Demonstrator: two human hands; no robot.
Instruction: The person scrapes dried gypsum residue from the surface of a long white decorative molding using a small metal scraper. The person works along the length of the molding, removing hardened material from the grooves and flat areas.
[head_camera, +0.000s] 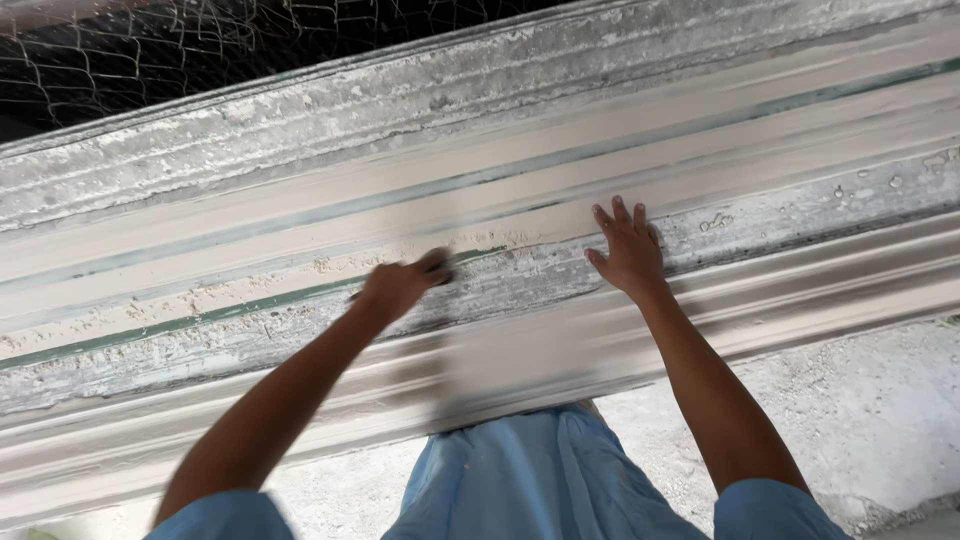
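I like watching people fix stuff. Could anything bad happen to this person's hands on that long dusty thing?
Maybe. The left hand is blurred, moving fast with something small and dark pinched in it, so it might slip and scrape the knuckles on the long ridged moulding. The right hand lies flat with fingers spread on the same flaking surface, fairly close to the moving hand, so it could get bumped. The crumbly white flakes could also come loose as dust.
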